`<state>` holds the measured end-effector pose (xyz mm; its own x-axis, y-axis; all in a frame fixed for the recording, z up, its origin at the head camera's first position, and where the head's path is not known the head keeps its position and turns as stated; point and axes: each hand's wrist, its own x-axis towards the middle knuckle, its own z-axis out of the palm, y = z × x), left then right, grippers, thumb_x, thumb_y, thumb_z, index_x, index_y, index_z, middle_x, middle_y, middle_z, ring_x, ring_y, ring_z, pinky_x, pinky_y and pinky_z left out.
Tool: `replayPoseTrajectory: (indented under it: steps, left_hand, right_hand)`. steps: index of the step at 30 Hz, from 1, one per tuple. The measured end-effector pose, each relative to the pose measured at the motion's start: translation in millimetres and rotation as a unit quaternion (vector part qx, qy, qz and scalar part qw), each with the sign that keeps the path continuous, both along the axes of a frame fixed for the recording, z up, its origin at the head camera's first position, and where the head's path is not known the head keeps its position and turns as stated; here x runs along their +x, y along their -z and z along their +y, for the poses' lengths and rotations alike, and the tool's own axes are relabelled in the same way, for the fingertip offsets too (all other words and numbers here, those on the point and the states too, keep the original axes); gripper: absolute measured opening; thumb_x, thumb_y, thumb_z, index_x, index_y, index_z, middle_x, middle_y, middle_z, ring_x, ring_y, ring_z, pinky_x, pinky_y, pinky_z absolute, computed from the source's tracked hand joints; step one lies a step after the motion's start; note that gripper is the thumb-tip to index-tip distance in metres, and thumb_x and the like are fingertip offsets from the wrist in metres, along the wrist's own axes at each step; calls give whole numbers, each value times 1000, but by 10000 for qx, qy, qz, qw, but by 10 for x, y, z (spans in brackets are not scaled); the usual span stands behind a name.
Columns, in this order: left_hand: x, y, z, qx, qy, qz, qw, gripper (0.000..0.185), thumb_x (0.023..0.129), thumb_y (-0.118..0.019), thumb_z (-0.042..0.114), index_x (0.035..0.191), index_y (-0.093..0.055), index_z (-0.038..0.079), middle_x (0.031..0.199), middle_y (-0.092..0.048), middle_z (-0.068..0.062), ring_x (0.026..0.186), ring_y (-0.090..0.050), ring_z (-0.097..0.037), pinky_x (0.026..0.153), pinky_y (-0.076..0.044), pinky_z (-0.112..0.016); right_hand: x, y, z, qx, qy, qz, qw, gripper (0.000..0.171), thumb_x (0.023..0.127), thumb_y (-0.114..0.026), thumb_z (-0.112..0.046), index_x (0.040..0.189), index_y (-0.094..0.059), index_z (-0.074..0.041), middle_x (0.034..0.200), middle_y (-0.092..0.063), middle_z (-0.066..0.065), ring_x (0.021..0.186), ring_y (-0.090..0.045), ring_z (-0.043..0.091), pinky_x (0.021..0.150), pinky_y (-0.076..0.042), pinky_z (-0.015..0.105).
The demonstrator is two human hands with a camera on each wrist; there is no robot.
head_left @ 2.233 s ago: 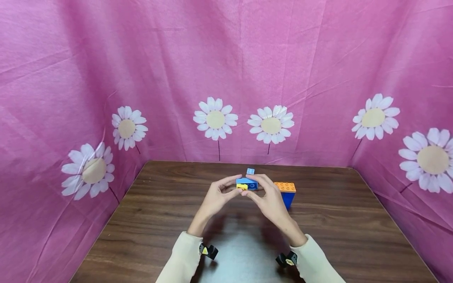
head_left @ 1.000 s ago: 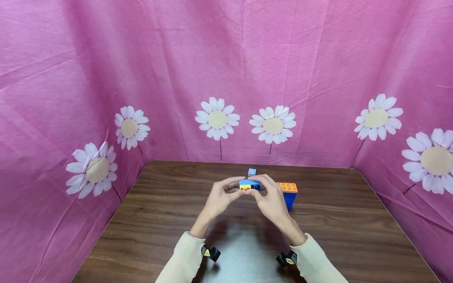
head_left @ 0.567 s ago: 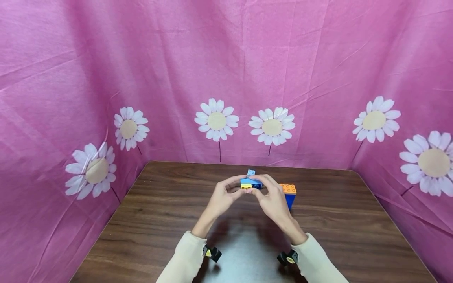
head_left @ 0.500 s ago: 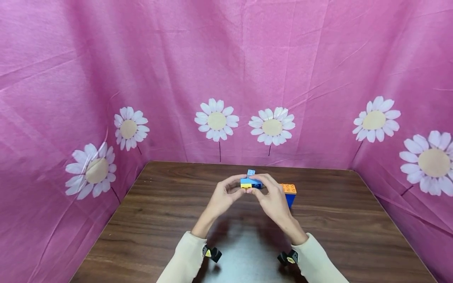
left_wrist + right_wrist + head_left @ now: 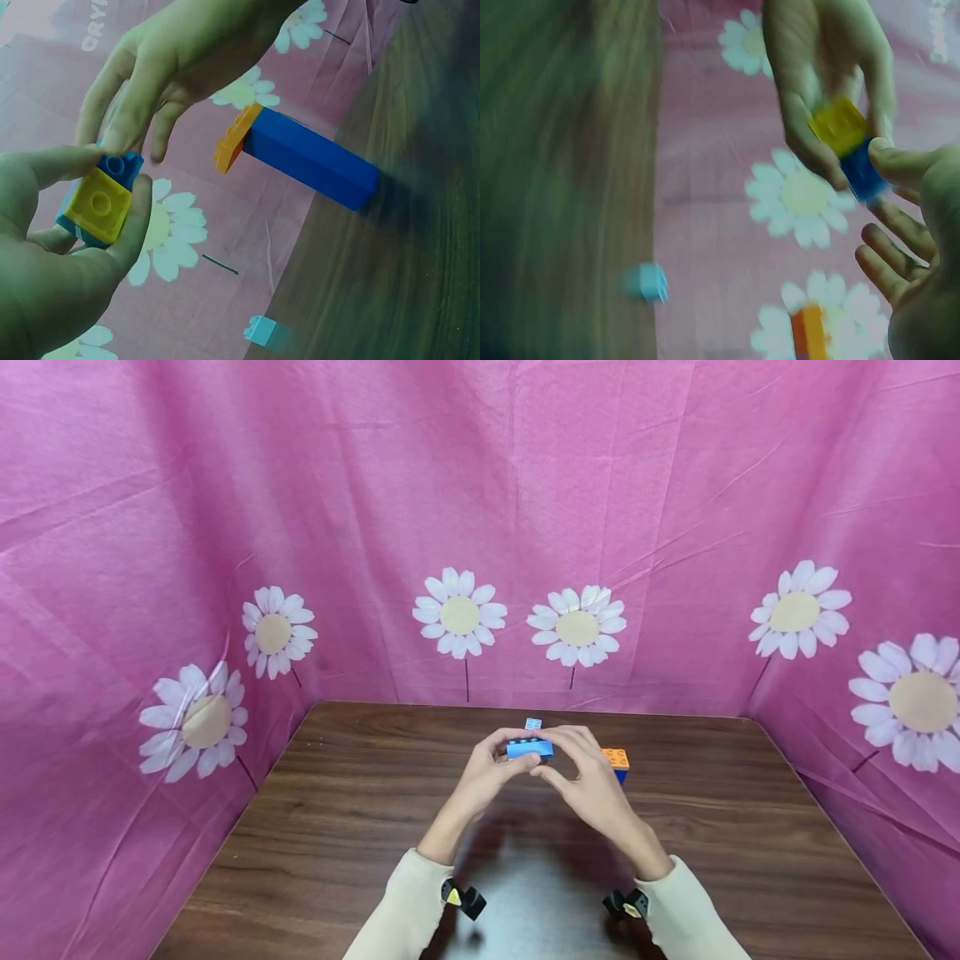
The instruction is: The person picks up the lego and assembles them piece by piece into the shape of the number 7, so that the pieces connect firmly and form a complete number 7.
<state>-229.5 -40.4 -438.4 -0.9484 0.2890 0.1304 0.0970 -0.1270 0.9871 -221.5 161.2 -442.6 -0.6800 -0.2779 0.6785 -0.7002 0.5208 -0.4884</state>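
Above the table, both hands hold a blue toy building brick (image 5: 528, 749) with a yellow brick (image 5: 114, 214) joined to its underside. My left hand (image 5: 480, 777) grips the left part, thumb on the near side and fingers behind. In the left wrist view its fingers wrap the yellow brick, whose hollow underside shows. My right hand (image 5: 596, 785) pinches the blue end, with its thumb (image 5: 885, 152) on the brick's underside in the right wrist view. Its other fingers hang loose. From the head view, studs line the blue brick's top and the yellow brick is hidden.
A tall blue block (image 5: 311, 159) with an orange studded brick (image 5: 617, 758) on top stands behind the right hand. Near the table's back edge sits a small light-blue brick (image 5: 533, 723). Pink flowered cloth (image 5: 480, 485) encloses the wooden table (image 5: 345, 793).
The held bricks have been tilted: the yellow brick and hollow underside have gone from the head view, and blue studs now show. Both hands and forearms have shifted slightly right.
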Motion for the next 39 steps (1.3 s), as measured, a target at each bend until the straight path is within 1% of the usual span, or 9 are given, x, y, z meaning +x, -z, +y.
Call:
replayPoseTrajectory:
  steps: [3, 7, 13, 16, 18, 21, 26, 31, 39]
  left_hand:
    - [-25, -7, 38, -159, -169, 34, 9997, 43, 95, -78, 9, 136, -66, 2, 128, -65, -12, 103, -66, -13, 87, -58, -26]
    - [-59, -26, 83, -300, -274, 132, 9991, 43, 92, -79, 6, 132, -66, 0, 140, -63, -18, 108, -63, -19, 87, -57, -26]
    - [-114, -70, 181, -605, -210, 270, 9976, 45, 90, -80, 4, 133, -71, 10, 145, -62, -13, 111, -62, -20, 88, -56, -26]
    - [-159, -91, 263, -879, -219, 404, 9951, 46, 89, -81, 5, 132, -74, 15, 140, -65, -10, 108, -62, -19, 88, -54, -26]
    - [-197, -103, 328, -1066, -205, 517, 9927, 45, 88, -81, 5, 131, -75, 16, 137, -66, -9, 107, -62, -18, 88, -53, -27]
    - [-253, -117, 427, -1389, -137, 749, 9874, 43, 89, -82, 7, 131, -76, 15, 135, -66, -7, 110, -60, -17, 90, -53, -27]
    - [-339, -122, 597, -1990, 128, 1148, 9732, 40, 92, -82, 10, 131, -77, 16, 132, -67, -4, 115, -55, -15, 92, -54, -25]
    - [-394, -84, 747, -2415, 373, 1438, 9590, 40, 93, -82, 6, 132, -77, 15, 128, -68, -4, 109, -60, -10, 92, -53, -20]
    - [-448, 6, 790, -2500, 471, 1322, 9580, 41, 92, -82, 6, 132, -77, 16, 128, -68, -3, 106, -61, -8, 91, -54, -20]
  right_hand:
    - [-32, -39, 230, 106, 160, -64, 9998, 55, 87, -88, -9, 139, -70, -14, 136, -71, 5, 128, -57, 24, 106, -44, 30]
    - [-93, -28, 582, 262, 476, -338, 9980, 51, 87, -87, -7, 136, -71, -12, 137, -69, 10, 129, -55, 30, 107, -42, 42]
    - [-136, 94, 935, 582, 641, -1490, 9850, 50, 95, -82, -16, 141, -66, -10, 142, -67, 15, 131, -59, 38, 105, -47, 63]
    - [-139, 159, 1014, 623, 665, -1998, 9756, 46, 98, -79, -21, 141, -66, -12, 138, -70, 16, 123, -65, 37, 100, -54, 60]
    - [-142, 198, 1039, 583, 671, -2146, 9727, 43, 99, -78, -21, 139, -68, -13, 133, -73, 16, 117, -68, 34, 95, -57, 55]
    - [-149, 250, 1051, 486, 704, -2169, 9724, 38, 100, -77, -20, 137, -70, -15, 127, -75, 14, 112, -69, 30, 92, -60, 53]
    - [-163, 306, 1059, 381, 687, -2063, 9753, 38, 100, -76, -19, 137, -70, -12, 129, -75, 15, 117, -71, 36, 97, -58, 62]
    - [-167, 344, 1070, 371, 728, -2064, 9751, 40, 101, -75, -22, 139, -68, -10, 133, -73, 19, 120, -70, 40, 97, -57, 64]
    - [-164, 371, 1040, 318, 839, -1945, 9768, 40, 100, -77, -20, 137, -69, -9, 130, -75, 17, 119, -69, 34, 95, -58, 61]
